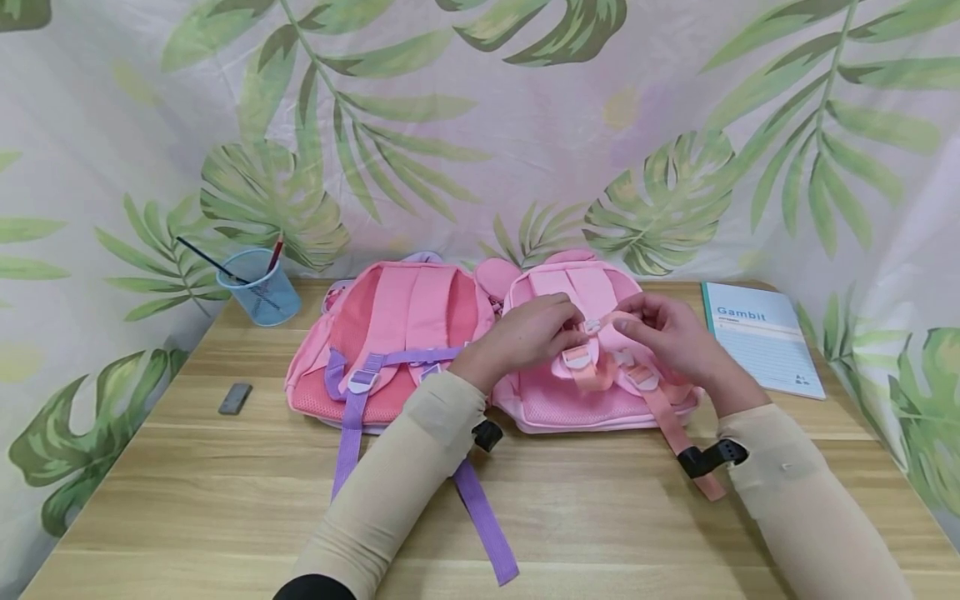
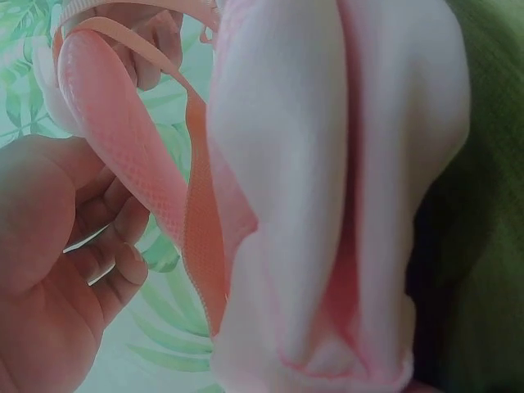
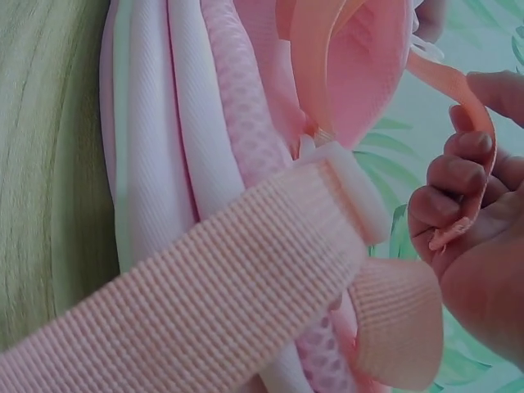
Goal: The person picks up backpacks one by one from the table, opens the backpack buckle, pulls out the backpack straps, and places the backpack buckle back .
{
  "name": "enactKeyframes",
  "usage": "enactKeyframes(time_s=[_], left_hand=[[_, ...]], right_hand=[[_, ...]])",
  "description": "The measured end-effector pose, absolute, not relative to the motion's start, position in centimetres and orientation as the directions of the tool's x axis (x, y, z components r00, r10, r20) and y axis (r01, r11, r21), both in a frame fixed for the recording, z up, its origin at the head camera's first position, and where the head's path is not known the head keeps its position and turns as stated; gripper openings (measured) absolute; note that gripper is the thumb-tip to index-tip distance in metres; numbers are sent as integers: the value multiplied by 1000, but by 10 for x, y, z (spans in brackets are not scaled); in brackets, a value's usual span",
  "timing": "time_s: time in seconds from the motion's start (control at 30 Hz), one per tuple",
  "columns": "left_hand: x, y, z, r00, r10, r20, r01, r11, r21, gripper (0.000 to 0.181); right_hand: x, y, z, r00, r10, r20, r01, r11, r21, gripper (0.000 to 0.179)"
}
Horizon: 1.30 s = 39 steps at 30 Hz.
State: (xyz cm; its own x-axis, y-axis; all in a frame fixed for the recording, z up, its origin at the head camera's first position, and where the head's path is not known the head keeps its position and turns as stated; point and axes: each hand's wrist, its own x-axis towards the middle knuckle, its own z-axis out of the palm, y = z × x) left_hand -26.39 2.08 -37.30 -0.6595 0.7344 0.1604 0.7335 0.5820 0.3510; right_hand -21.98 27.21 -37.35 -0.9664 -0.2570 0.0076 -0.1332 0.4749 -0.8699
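Observation:
A pink backpack lies with its back panel and shoulder straps upward, under both hands. My left hand pinches a small white buckle at a shoulder strap; in the left wrist view its thumb reaches behind the pink padded strap. The free end of a thin orange strap runs from the buckle into my right hand. Thumb and fingers hold it, and its tip hangs over the curled fingers in the right wrist view. A wide orange webbing strap trails below the right wrist.
A second pink backpack with purple straps lies beside it, left. Farther left are a blue mesh pen cup and a small grey block. At the right lies a notebook. A leaf-patterned cloth hangs behind the table.

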Motion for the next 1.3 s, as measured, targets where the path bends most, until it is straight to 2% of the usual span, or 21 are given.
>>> enactKeyframes(time_s=[0.17, 0.33, 0.5, 0.9, 1.3], left_hand=[[-264, 21, -371, -655, 735, 175, 742, 580, 336, 24], [-263, 20, -370, -652, 737, 180, 746, 578, 331, 25], [-263, 19, -370, -648, 738, 190, 750, 574, 330, 26], [-266, 16, -372, -627, 746, 224, 767, 541, 346, 26], [-266, 15, -364, -627, 746, 225, 764, 531, 367, 26]], right_hand=[[-220, 273, -372, -962, -274, -3, -132, 475, -870, 35], [-221, 272, -374, -961, -274, -22, -133, 534, -835, 35], [-223, 265, -373, -965, -246, -89, -67, 563, -824, 35], [-227, 252, -372, -956, -204, -212, 127, 364, -923, 33], [-229, 245, -369, -957, -208, -202, 130, 318, -939, 30]])
